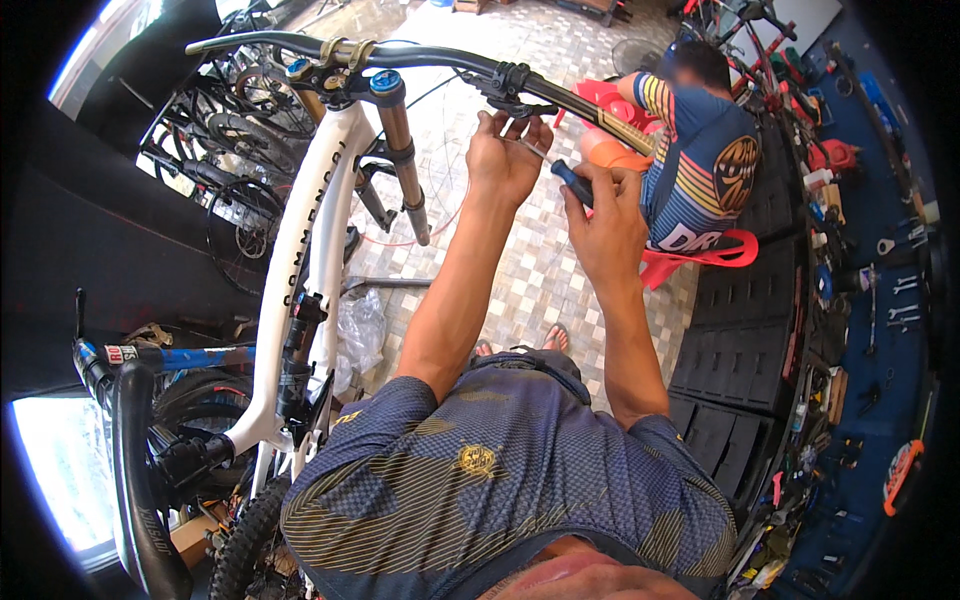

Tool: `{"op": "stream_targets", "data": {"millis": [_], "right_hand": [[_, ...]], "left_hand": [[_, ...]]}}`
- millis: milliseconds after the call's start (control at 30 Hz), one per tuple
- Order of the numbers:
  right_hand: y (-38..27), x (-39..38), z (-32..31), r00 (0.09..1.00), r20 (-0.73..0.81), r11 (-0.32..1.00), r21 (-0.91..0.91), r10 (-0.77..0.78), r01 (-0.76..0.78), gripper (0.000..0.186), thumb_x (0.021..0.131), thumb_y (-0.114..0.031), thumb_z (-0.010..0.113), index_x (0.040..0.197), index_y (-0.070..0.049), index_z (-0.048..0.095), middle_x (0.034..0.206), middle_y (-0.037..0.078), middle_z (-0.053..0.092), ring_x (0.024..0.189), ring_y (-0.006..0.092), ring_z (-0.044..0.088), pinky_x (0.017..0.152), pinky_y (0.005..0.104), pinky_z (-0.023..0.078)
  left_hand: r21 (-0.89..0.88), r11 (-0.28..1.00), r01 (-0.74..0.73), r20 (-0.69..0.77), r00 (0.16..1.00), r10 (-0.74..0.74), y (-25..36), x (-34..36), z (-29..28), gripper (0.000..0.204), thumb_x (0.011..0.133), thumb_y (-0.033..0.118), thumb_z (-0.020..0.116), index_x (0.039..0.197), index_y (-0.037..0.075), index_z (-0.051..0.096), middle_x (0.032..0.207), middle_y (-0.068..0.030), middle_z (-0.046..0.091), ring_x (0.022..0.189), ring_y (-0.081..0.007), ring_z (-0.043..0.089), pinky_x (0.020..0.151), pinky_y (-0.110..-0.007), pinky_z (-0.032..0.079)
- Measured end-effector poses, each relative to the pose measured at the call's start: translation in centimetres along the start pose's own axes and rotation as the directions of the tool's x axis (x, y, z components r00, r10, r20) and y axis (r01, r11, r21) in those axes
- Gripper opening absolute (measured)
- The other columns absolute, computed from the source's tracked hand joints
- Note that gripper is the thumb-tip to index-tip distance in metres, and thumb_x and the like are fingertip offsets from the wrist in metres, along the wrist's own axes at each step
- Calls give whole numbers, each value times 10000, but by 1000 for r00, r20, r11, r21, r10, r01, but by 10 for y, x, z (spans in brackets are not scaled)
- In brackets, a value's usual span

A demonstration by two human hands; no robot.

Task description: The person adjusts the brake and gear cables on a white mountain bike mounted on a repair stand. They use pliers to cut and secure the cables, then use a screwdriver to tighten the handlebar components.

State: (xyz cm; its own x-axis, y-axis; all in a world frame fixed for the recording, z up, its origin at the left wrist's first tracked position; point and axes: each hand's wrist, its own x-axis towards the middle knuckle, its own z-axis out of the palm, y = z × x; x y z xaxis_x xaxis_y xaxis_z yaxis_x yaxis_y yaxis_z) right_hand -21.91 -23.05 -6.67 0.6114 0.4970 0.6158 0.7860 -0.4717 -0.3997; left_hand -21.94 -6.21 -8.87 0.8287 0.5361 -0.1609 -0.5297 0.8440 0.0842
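A white mountain bike frame stands at my left, with a dark handlebar across the top. My left hand is raised palm up under the bar, its curled fingers against the black brake lever and its clamp. In my right hand is a screwdriver with a dark blue handle, pinched between thumb and fingers. Its thin shaft points up and left toward the lever, close to my left fingertips. The exact contact of the tip is too small to make out.
A person in a striped jersey sits on a red chair at the right. Beyond are black drawers and a blue wall of tools. Several bikes stand at the left. A clear plastic bag lies beside the frame.
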Motion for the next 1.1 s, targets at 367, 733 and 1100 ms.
{"op": "stream_targets", "data": {"millis": [367,733,1100], "right_hand": [[26,-38,-3,939,330,966,192,101,-172,237,823,-109,695,1019,-43,579,897,135,627,786,314,643,683,423,497],[40,-33,41,859,506,842,427,79,-329,418,866,-360,753,1100,-14,729,913,126,722,791,164,680,723,294,521],[85,-36,54,560,828,363,513,30,-778,207,954,-203,613,1003,-6,652,694,22,639,583,87,537,537,248,429]], "left_hand": [[290,951,-110,-8,993,117,33,-6,-50,447,1090,446,336,790,133,445,600,33,296,529,-118,258,512,-290,284],[905,385,184,-34,931,-365,-43,-93,-138,349,1052,334,427,968,18,550,757,-19,468,588,-123,473,529,-288,449],[872,-222,-437,274,810,-519,8,-77,-127,512,987,444,596,1218,-13,609,976,-115,635,912,-213,558,852,-382,455]]}}
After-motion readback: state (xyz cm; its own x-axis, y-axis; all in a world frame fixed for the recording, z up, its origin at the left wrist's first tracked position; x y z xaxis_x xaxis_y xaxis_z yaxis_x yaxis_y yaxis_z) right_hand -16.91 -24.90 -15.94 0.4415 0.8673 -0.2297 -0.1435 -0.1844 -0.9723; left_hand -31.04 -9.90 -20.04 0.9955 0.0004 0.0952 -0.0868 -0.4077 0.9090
